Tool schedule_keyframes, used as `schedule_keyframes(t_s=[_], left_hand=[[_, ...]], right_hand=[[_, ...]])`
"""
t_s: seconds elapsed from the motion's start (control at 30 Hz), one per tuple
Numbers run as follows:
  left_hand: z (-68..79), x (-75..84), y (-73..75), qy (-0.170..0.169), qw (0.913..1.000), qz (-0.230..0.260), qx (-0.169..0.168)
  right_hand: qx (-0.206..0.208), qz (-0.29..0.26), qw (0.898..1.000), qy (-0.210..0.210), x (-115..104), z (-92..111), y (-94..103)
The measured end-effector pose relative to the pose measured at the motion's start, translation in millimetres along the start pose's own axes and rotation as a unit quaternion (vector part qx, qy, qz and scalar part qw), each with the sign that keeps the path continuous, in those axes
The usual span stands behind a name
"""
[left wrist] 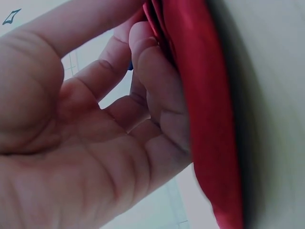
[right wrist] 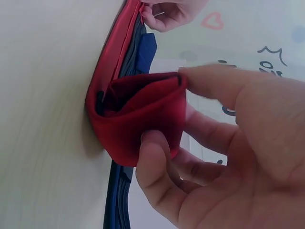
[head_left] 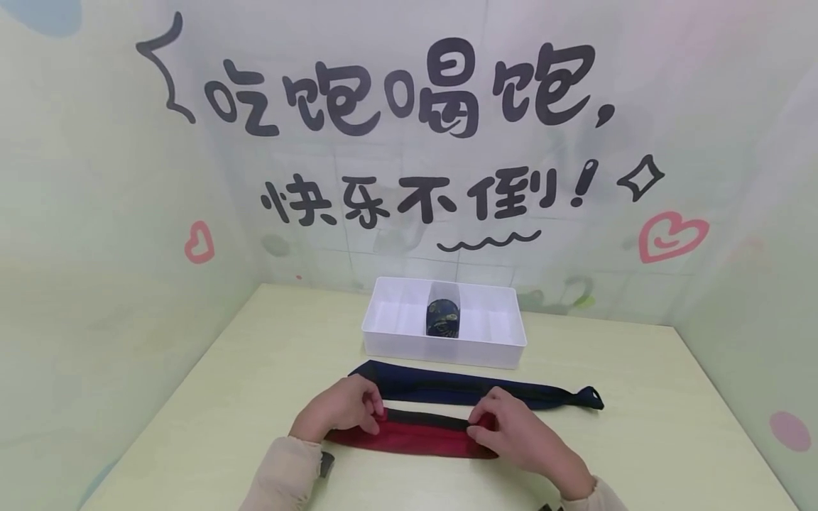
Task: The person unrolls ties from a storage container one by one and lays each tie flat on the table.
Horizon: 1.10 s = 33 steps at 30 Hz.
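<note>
A red necktie [head_left: 418,441] with a black strip along its back edge lies crosswise near the front of the table. At its left end my left hand [head_left: 348,406] pinches the far edge between thumb and fingers. My right hand [head_left: 520,434] holds the other end, where the right wrist view shows the red fabric [right wrist: 147,119] folded over and lifted, the thumb and fingers around the fold. Just behind lies a dark navy necktie [head_left: 441,385], stretched out flat, with a small loop at its right end. Neither hand grips that one.
Beyond the ties stands a white divided box [head_left: 441,349]. A dark rolled piece of patterned fabric [head_left: 443,318] sits in its middle compartment. Printed pale curtains [head_left: 409,262] enclose the table at the back and both sides.
</note>
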<state>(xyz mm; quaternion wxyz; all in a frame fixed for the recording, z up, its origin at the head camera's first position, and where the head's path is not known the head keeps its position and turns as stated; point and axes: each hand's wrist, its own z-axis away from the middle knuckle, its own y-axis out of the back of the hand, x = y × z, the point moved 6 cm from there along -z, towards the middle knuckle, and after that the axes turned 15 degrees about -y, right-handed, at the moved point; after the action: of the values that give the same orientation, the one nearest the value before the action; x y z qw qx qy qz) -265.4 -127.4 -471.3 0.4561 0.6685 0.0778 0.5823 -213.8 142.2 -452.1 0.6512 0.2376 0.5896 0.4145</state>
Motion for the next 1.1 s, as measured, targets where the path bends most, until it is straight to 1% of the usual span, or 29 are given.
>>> schedule_keyframes(t_s=[0.1, 0.3, 0.57, 0.7, 0.83, 0.9, 0.97, 1.03, 1.1], left_hand=[[-0.4, -0.3, 0.7, 0.002, 1.0000, -0.003, -0.001], [-0.5, -1.0, 1.6, 0.001, 1.0000, -0.009, -0.002], [-0.2, -2.3, 2.1, 0.002, 0.9999, -0.017, -0.002], [-0.6, -1.3, 2.7, -0.001, 0.9999, -0.011, 0.000], [0.3, -1.0, 2.1, 0.004, 1.0000, -0.003, -0.001], [0.6, -0.8, 1.8, 0.005, 1.0000, -0.002, -0.002], [0.5, -0.7, 1.5, 0.003, 1.0000, -0.001, -0.001], [0.1, -0.6, 1.6, 0.001, 1.0000, -0.003, 0.000], [-0.5, -0.8, 1.6, 0.000, 1.0000, -0.003, 0.000]], right_hand=[[0.010, -0.008, 1.000, -0.017, 3, 0, 2.5], [0.014, -0.019, 0.998, -0.055, 11, 2, 7.5], [0.017, -0.012, 0.995, -0.096, 20, 4, 9.9], [0.015, 0.008, 0.996, -0.088, 21, 3, 9.9], [0.003, 0.032, 0.999, -0.044, 20, 3, 7.4], [-0.002, 0.045, 0.999, -0.019, 19, 4, 6.7], [-0.002, 0.055, 0.998, -0.003, 19, 5, 7.0], [-0.004, 0.059, 0.998, -0.003, 19, 6, 7.4], [-0.004, 0.057, 0.998, -0.019, 20, 6, 8.3]])
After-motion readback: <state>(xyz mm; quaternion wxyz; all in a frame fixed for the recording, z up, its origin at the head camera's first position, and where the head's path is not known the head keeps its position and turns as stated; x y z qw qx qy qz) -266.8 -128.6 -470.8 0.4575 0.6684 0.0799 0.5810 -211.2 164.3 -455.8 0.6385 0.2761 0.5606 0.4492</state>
